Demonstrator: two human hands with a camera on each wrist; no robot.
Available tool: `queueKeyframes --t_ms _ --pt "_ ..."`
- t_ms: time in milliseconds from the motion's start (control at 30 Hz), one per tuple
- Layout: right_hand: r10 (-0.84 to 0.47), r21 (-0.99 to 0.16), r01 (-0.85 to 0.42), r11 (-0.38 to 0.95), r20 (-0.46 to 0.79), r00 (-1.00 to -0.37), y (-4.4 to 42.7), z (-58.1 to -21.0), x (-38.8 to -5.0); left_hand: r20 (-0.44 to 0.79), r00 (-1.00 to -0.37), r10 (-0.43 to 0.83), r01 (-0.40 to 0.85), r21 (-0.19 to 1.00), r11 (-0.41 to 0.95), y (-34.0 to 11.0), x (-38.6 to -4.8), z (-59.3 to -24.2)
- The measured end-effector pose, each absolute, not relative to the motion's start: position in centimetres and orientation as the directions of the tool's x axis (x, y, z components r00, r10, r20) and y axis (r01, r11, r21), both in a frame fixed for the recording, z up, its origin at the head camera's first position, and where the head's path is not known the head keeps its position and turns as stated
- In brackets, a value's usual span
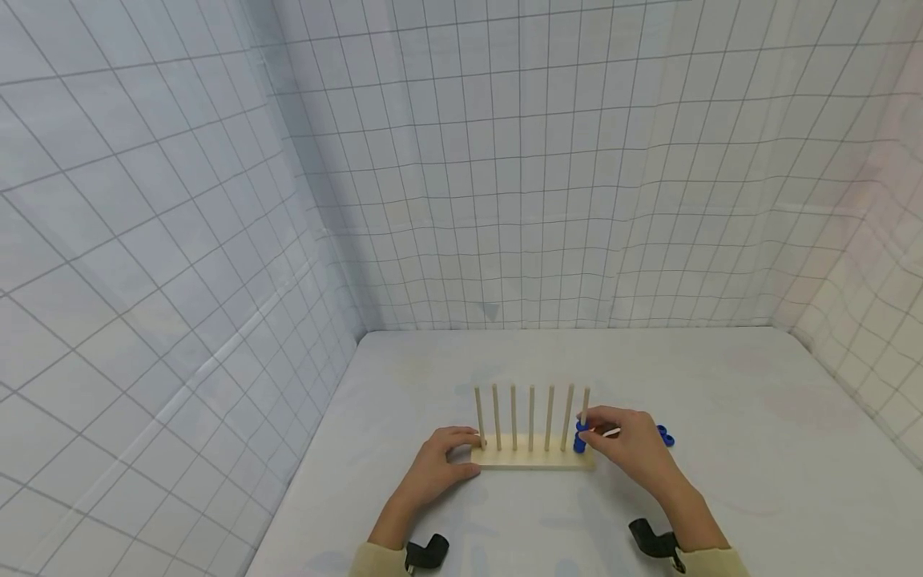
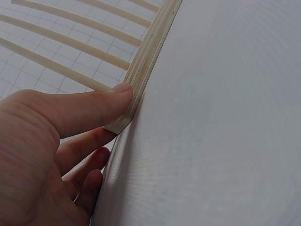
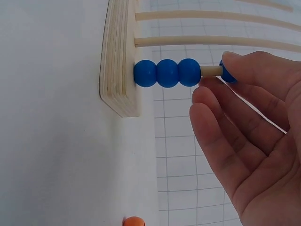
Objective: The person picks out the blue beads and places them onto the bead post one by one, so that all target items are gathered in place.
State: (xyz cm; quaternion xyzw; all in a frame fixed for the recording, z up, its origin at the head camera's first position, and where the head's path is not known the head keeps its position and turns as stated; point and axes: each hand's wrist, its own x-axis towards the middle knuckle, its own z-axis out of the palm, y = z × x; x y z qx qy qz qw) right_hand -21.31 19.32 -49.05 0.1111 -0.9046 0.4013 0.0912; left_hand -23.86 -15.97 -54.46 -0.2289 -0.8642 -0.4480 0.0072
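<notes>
While the left hand (image 1: 431,465) pinches the left end of a wooden stand (image 1: 534,460) between thumb and forefinger, its other fingers are loosely bent beside it. The stand lies on the white counter (image 1: 404,369), in front of the person; its base is long, pale and flat, with layered edges like plywood. From it rise seven thin, straight pegs (image 1: 531,418) in one row, the first six bare. On the rightmost peg, three round, glossy blue beads (image 3: 167,73) sit touching each other, the lowest against the base. Above them, with a short gap, the right hand (image 1: 634,449) pinches a fourth blue bead (image 3: 227,75) around the same peg. Farther right, loose blue beads (image 1: 666,441) lie near this hand, and the right wrist view shows part of an orange piece (image 3: 134,221).
</notes>
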Motion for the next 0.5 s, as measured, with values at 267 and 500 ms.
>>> queueKeyframes --t_ms 267,500 --pt "-0.112 -0.697 -0.267 0.666 0.261 -0.959 19.28 -49.27 -21.26 0.196 -0.902 0.385 0.382 0.778 0.499 -15.86 -23.70 -54.22" --pt "-0.122 -0.707 -0.271 0.653 0.254 -0.959 19.44 -49.67 -21.36 0.197 -0.901 0.386 0.385 0.775 0.502 -15.89 -23.79 -54.39"
